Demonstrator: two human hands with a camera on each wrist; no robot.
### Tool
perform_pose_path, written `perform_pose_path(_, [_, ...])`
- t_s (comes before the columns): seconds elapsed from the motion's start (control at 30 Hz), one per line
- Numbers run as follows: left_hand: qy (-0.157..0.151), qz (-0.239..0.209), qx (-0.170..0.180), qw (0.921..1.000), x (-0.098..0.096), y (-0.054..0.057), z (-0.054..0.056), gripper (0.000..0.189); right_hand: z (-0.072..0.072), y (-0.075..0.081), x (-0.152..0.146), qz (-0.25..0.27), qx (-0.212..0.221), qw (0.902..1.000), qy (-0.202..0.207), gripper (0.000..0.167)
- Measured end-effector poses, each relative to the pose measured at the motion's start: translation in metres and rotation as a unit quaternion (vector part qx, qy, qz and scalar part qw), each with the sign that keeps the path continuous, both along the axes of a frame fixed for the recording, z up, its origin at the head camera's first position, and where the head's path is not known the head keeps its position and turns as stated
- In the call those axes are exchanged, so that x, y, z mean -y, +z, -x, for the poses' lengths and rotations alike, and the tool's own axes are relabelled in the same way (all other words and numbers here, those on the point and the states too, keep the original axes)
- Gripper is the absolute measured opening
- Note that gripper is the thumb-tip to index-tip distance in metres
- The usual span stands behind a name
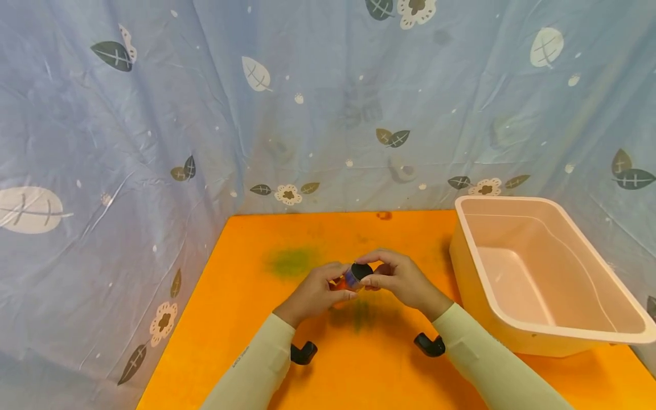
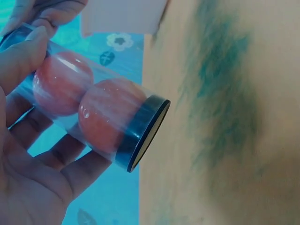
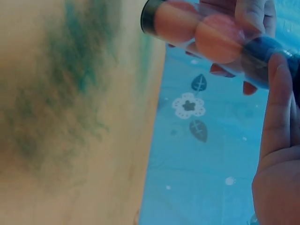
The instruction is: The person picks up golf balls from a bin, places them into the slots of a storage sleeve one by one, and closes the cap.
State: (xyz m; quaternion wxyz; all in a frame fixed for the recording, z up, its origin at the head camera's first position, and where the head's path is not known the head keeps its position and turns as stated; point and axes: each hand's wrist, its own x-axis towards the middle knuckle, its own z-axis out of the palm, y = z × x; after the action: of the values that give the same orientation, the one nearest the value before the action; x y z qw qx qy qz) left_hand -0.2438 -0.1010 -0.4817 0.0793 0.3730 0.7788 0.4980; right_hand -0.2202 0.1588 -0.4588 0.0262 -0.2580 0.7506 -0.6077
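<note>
A clear plastic tube (image 2: 96, 136) with black end caps is held up between both hands, tilted over the table. Inside it two orange-red balls (image 2: 110, 110) sit in line, and a dark blue ball (image 3: 262, 54) shows beyond them in the right wrist view. My left hand (image 1: 319, 290) grips the tube's side, thumb on one face and fingers round the other. At the upper end, the thumb and fingers of my right hand (image 1: 402, 279) pinch the black cap (image 1: 362, 271). The lower cap (image 2: 146, 136) points away from my left palm.
An orange table (image 1: 256, 239) with green smudges lies below. To the right stands a large pale pink basin (image 1: 492, 302). Blue curtains (image 1: 318, 114) with leaf prints hang behind and at both sides. Black wrist mounts (image 1: 304, 353) jut out beneath the sleeves.
</note>
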Motion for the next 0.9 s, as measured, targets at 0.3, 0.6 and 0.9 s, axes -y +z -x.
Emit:
perform_pose_path(0.3, [0.004, -0.032, 0.02, 0.9993, -0.013, 0.0, 0.003, 0.04, 0.003, 0.009, -0.011, -0.001, -0.013, 0.9999, 0.012, 0.037])
perform_pose_path(0.6, [0.044, -0.052, 0.005, 0.9976, -0.028, 0.003, 0.005, 0.026, 0.005, 0.021, -0.012, -0.025, -0.049, 0.9983, 0.017, 0.059])
perform_pose_path(0.9, [0.075, -0.061, 0.019, 0.9951, -0.038, -0.006, 0.012, 0.038, 0.002, 0.02, -0.025, -0.045, -0.079, 0.9951, -0.039, 0.06])
